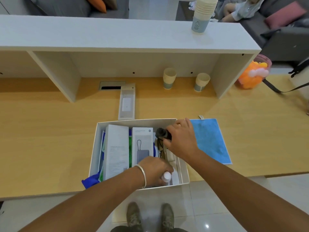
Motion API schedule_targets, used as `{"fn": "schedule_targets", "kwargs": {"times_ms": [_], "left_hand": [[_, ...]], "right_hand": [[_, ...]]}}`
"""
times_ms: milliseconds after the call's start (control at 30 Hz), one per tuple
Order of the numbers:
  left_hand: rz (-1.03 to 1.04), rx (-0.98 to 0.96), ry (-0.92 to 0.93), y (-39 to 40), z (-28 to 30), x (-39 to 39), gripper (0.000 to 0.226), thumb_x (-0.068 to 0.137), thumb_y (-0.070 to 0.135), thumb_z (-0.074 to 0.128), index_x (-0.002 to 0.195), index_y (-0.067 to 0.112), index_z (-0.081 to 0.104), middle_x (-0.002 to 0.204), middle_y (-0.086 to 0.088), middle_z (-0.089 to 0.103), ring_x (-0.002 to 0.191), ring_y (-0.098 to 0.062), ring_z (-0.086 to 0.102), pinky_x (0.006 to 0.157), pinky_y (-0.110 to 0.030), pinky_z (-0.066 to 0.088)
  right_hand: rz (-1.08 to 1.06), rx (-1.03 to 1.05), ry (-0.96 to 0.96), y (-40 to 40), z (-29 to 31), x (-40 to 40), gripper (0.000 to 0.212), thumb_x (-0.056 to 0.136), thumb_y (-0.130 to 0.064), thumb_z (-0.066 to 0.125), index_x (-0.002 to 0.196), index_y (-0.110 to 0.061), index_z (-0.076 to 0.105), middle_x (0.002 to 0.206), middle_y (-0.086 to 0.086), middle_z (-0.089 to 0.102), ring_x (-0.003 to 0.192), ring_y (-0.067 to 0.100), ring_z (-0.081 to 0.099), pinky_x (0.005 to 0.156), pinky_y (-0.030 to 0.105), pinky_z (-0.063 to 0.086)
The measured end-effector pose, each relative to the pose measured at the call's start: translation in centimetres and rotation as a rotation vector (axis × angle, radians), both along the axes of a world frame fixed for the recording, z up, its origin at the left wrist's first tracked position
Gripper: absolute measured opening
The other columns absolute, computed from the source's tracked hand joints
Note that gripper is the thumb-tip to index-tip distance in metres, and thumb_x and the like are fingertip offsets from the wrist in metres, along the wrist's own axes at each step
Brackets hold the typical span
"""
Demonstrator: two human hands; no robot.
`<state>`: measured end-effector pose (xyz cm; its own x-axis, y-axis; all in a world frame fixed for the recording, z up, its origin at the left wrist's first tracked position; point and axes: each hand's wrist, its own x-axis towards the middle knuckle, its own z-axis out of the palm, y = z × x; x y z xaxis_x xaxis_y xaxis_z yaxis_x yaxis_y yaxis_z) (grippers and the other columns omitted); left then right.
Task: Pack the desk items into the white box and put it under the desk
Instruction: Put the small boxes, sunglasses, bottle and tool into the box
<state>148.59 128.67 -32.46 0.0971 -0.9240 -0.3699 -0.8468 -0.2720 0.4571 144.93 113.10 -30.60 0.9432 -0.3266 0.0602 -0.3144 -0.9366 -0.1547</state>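
The open white box (95,148) sits at the front edge of the wooden desk (41,131). Inside stand a tall white carton (116,151) and a grey power-bank carton (142,144), with blue cloth (91,180) spilling over the near left corner. My right hand (180,139) grips a black object (161,133) over the box's right side. My left hand (155,171), with a bangle on its wrist, holds a small white bottle (167,176) at the box's near right corner. A dark cord lies between the hands.
A flat white product box (126,101) lies behind the white box. A blue cloth (210,141) lies to its right. Paper cups (169,77) (201,82) stand under the white shelf (117,36); a cup stack (203,14) stands on top. A jar of orange balls (252,72) is at far right.
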Motion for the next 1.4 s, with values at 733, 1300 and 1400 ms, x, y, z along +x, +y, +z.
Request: {"fn": "schedule_targets", "kwargs": {"times_ms": [733,1300,1400], "left_hand": [[1.152,-0.517,0.022,10.9,7.1,7.1,0.034,0.082,0.006,0.070,0.104,0.031,0.063,0.093,0.007,0.066,0.078,-0.012,0.063,0.077,-0.039,0.057],[1.125,0.110,0.037,-1.6,2.4,22.9,0.121,0.071,0.067,0.067,0.153,0.019,-0.009,0.160,-0.014,0.014,0.137,-0.038,0.035,0.104,-0.049,0.042],[1.039,0.299,0.062,-4.3,-0.5,25.1,0.131,0.069,0.073,0.064,0.149,0.012,-0.020,0.160,-0.018,0.009,0.140,-0.038,0.030,0.108,-0.048,0.038]], "right_hand": [[0.161,0.184,-0.072,-3.3,3.4,-2.4,0.043,0.087,-0.048,0.058,0.124,-0.027,0.059,0.127,-0.006,0.057,0.127,0.016,0.041,0.114,0.038,0.021],[-0.233,0.238,0.013,-11.7,-0.6,10.4,0.087,0.083,-0.066,0.053,0.151,-0.022,0.022,0.158,0.009,0.027,0.143,0.028,0.027,0.114,0.049,0.029],[-0.256,0.235,0.025,-12.0,-1.9,12.6,0.085,0.084,-0.065,0.053,0.151,-0.023,0.022,0.158,0.009,0.026,0.144,0.028,0.026,0.114,0.049,0.028]]}}
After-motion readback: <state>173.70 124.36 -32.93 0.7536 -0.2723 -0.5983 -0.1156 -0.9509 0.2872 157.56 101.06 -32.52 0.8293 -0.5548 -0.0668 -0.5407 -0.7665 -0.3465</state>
